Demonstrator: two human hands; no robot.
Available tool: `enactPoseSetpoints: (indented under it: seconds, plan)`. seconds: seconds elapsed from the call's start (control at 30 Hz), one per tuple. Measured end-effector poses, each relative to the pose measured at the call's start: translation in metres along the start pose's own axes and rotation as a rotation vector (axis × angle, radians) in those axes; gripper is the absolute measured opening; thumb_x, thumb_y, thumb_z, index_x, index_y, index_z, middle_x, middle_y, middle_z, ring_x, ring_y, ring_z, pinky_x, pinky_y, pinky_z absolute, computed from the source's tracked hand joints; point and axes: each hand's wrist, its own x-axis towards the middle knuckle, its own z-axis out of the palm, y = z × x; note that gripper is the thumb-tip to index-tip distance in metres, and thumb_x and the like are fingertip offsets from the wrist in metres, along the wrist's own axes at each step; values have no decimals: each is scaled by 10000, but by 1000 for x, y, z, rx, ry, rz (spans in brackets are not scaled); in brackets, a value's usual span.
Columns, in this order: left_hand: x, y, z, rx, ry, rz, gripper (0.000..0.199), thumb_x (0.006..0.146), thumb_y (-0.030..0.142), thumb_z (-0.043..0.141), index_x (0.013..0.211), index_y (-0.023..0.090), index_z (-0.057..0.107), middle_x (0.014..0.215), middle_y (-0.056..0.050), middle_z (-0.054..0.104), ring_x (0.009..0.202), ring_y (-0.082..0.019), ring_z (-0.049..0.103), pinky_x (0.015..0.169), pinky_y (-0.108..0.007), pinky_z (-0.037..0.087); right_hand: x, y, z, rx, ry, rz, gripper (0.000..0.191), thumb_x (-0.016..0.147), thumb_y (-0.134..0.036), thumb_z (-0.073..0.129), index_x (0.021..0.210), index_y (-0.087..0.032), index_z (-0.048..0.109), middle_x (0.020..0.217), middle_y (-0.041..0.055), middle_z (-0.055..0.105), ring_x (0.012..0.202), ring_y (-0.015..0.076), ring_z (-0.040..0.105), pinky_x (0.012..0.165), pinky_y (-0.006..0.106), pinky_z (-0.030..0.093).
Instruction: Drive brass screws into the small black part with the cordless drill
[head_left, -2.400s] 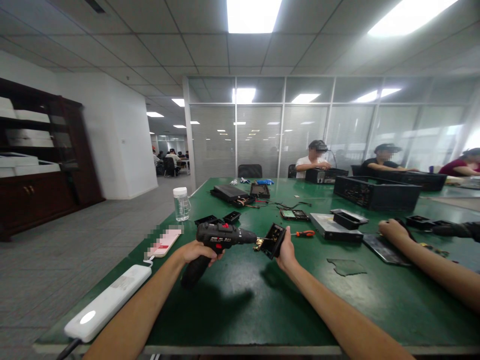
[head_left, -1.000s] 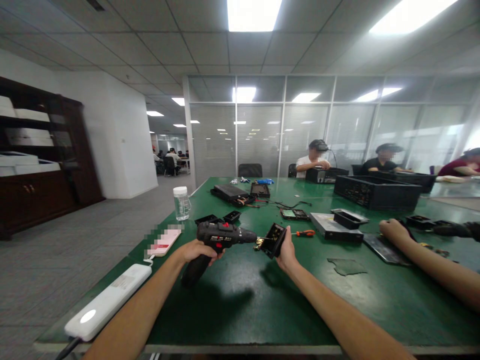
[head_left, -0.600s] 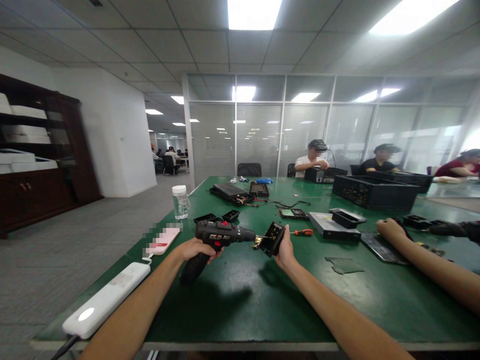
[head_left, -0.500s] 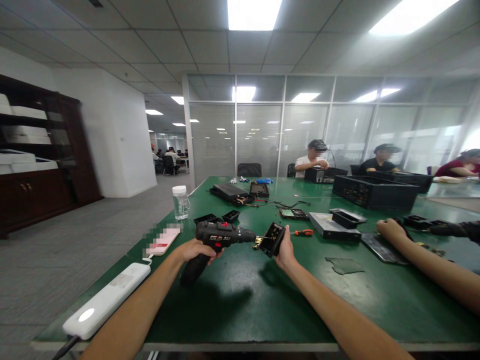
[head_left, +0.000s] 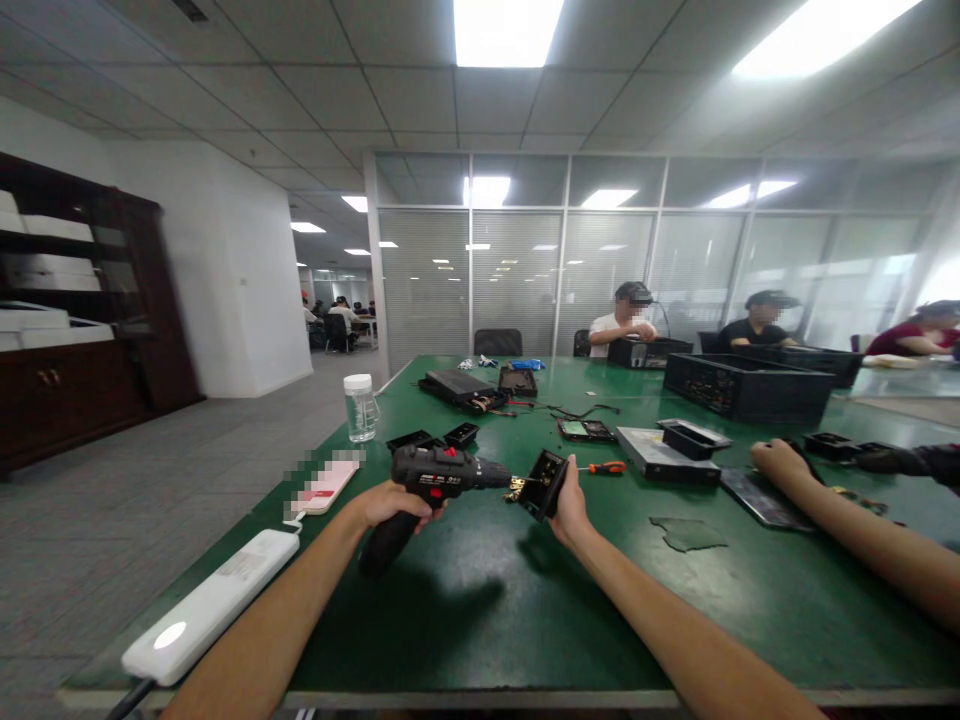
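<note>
My left hand (head_left: 399,503) is wrapped round the grip of a black cordless drill (head_left: 442,472) with red buttons, its bit pointing right. In my right hand (head_left: 571,505) a small black plastic housing (head_left: 541,487) is held up and tilted, its open side toward the drill. The bit reaches into this open side; whether its tip sits on a screw is too small to tell. Some brass-coloured pieces (head_left: 514,490) show just left of the housing. On the table behind my right hand lies an orange-handled screwdriver (head_left: 606,467).
A white power strip (head_left: 214,605), a pink phone (head_left: 330,487) and a clear bottle (head_left: 361,412) line the left edge. Beyond are a black case (head_left: 457,388) and a silver drive box (head_left: 664,458). A co-worker's arm (head_left: 847,510) reaches in from the right, past a thin broken sheet (head_left: 688,534).
The black housing has turned slightly in my right hand, and its far edge is tilted a little differently. The drill stays almost where it was.
</note>
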Motion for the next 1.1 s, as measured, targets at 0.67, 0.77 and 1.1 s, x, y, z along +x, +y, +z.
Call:
enactPoseSetpoints:
  seconds: [0.67, 0.77, 1.1]
  plan:
    - [1, -1, 0, -1, 20, -15, 318, 593, 185, 541, 894, 85, 533, 764, -66, 544, 560, -120, 479, 531, -267, 394, -2, -3, 1, 34, -33, 54, 496, 621, -626, 388, 812, -190, 527, 639, 20, 583, 585, 169, 562, 534, 315, 456]
    - [1, -2, -1, -1, 17, -18, 320, 590, 186, 545, 894, 86, 533, 764, -65, 542, 562, -120, 481, 532, -263, 391, -2, -3, 0, 30, -34, 64, 503, 617, -630, 391, 813, -186, 525, 643, 21, 583, 606, 176, 565, 545, 325, 456]
    - [1, -1, -1, -13, 13, -6, 315, 581, 184, 539, 877, 75, 533, 754, -72, 543, 556, -125, 482, 525, -265, 388, 0, -1, -1, 0, -39, 15, 490, 624, -623, 387, 773, -179, 532, 616, 14, 577, 607, 171, 564, 543, 308, 454]
